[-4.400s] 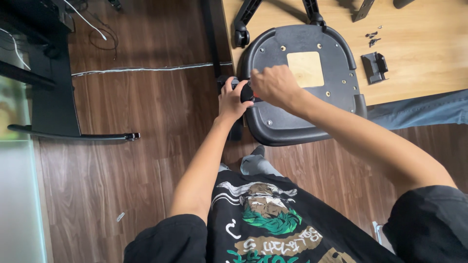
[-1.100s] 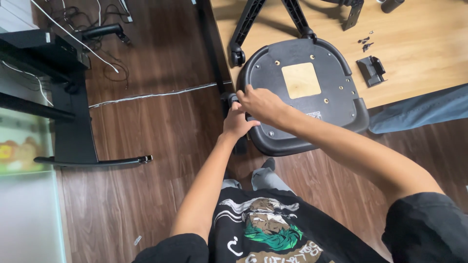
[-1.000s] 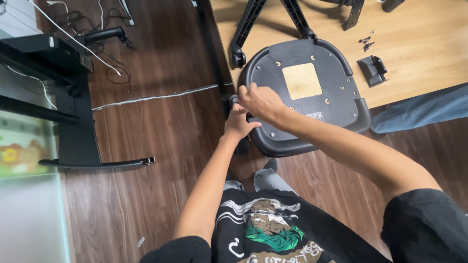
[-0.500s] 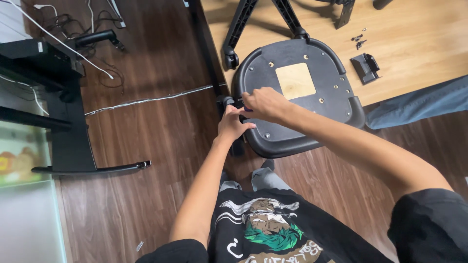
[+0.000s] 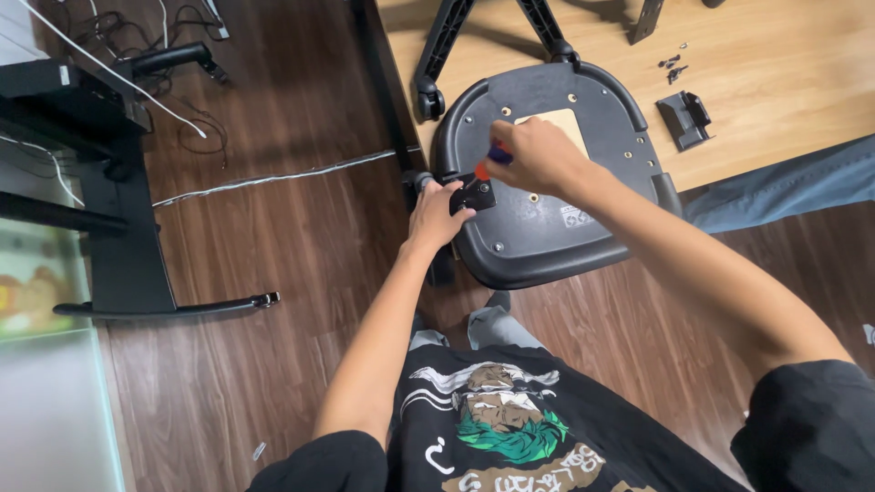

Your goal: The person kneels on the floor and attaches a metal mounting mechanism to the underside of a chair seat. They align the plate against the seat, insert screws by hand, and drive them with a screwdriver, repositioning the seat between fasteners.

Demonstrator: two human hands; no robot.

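Note:
An upside-down black chair seat lies in front of me, with a tan square patch near its middle. My left hand grips a black armrest bracket against the seat's left edge. My right hand is closed around a screwdriver with a blue and orange handle, its tip pointing down at the bracket. The tip itself is hidden by the bracket and my fingers.
A black wheeled chair base lies beyond the seat on a light wooden board. A second black bracket and small screws rest on the board. A black desk frame with cables stands on the left.
My right hand has lifted slightly off the bracket, so the screwdriver handle now shows. My left hand stays on the bracket. The camera has shifted a little.

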